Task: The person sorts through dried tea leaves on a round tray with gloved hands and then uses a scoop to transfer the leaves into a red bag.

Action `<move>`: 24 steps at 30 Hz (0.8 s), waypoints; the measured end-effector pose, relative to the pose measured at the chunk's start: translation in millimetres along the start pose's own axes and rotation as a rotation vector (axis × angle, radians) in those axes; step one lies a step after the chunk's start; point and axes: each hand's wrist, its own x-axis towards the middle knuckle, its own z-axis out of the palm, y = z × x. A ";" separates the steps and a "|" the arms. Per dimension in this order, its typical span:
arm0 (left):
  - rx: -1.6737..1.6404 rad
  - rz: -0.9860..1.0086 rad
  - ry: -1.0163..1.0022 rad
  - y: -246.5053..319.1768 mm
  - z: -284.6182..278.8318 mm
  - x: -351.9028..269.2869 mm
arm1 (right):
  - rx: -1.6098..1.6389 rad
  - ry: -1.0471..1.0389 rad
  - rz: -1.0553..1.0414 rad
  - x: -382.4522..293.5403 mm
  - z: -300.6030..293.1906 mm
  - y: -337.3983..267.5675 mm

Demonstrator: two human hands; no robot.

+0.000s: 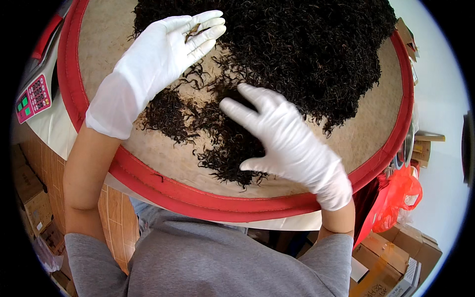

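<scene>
Before me a round, cloth-lined tray [371, 130] with a red fabric rim bears dark, twisted dried leaves that look like tea. The large heap [304, 55] fills its far side; a thinner scatter [167, 115] lies nearer me. My left hand [156, 55], in a white glove, is palm up over the tray's left part, fingers extended. A few brown leaf pieces [193, 31] rest on those fingers. My right hand [282, 126], also white-gloved and slightly blurred, is palm down over a small pile [230, 152], fingers spread. Nothing shows in its grasp; contact with the leaves cannot be told.
A digital scale [35, 98] with a pink keypad stands left of the tray. At right hangs a red plastic bag [399, 196], above cardboard boxes [382, 260]. More boxes [37, 208] stand on the wood-look floor [115, 211] at left.
</scene>
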 end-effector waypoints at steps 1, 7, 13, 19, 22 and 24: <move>-0.005 -0.004 -0.019 -1.7 -2.1 2.4 | -0.076 -0.022 -0.030 -0.1 11.1 -5.6; 0.018 0.002 -0.012 2.0 -5.0 0.6 | 0.301 0.027 0.062 4.5 6.4 15.5; 0.039 -0.018 -0.018 3.8 -4.2 0.6 | 1.185 0.072 0.418 5.5 -29.4 25.4; 0.052 0.004 0.019 2.4 3.2 -1.0 | 0.987 0.034 0.379 -6.3 -36.7 38.0; 0.049 -0.007 0.019 2.0 -1.0 -0.7 | 0.637 0.140 0.528 -7.7 -42.4 38.1; 0.035 -0.016 0.013 1.8 -1.7 -0.3 | 0.429 0.122 0.623 -8.9 -49.2 35.4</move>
